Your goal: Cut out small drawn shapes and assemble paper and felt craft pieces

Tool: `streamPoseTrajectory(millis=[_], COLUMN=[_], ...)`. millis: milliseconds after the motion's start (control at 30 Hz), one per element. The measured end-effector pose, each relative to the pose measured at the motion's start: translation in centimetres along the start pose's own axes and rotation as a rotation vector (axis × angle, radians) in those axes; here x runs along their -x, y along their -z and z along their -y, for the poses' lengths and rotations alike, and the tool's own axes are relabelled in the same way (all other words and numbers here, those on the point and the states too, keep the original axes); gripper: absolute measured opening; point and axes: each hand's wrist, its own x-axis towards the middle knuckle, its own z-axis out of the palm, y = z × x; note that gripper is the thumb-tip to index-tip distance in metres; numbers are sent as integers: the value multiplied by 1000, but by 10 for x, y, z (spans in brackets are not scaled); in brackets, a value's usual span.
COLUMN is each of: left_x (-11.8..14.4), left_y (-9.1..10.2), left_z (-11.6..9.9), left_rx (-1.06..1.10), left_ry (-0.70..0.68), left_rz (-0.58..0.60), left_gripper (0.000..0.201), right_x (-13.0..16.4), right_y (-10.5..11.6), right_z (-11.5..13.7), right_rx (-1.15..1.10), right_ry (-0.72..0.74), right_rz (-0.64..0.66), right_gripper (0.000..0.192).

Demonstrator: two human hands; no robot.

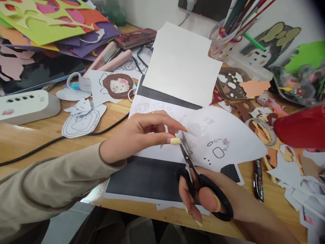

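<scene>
Between thumb and fingers, my left hand (pixel 149 130) pinches the edge of a white paper sheet (pixel 236 135) marked with small drawn outlines. A pair of black-handled scissors (pixel 188 159) is in my right hand (pixel 210 200), my thumb and fingers through its loops. The blades point up and away, close to my left fingertips, with the paper at the blades. Below lies another white sheet (pixel 142 149) with printed drawings, on top of a black sheet (pixel 147 179). The far end of the held paper curves out to the right.
Coloured foam sheets (pixel 50 23) pile up at the back left, by a white power strip (pixel 27 105). Paper cutouts (pixel 85 118) lie left. A blank white sheet (pixel 182 64) lies behind. Right are a marker (pixel 258 179), a red object (pixel 302 128), paper scraps (pixel 294 173) and a pen jar (pixel 223 37).
</scene>
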Motion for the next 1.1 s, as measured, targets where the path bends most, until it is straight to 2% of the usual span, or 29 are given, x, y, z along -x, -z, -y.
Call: streamPoseTrajectory(millis=[133,267,533,833,1100], left_x=[0,1,0,0,0], left_y=[0,-1,-1,-2,-2], left_z=[0,0,2,1,2], left_rx=[30,46,71,120,128], left_ry=[-17,-29,-11,4,14], left_rz=[36,13,0,42,44], left_gripper=[23,20,16,17,17], right_x=[-2,-2,0,1,0], right_y=[1,2,0,0,-2], right_z=[-5,-1,0,1,4], right_rx=[-49,-40,42,41,-3], right_ry=[24,17,-17,-49,-104], right_rz=[49,83,30,37,20], right_gripper=[55,56,57,21,13])
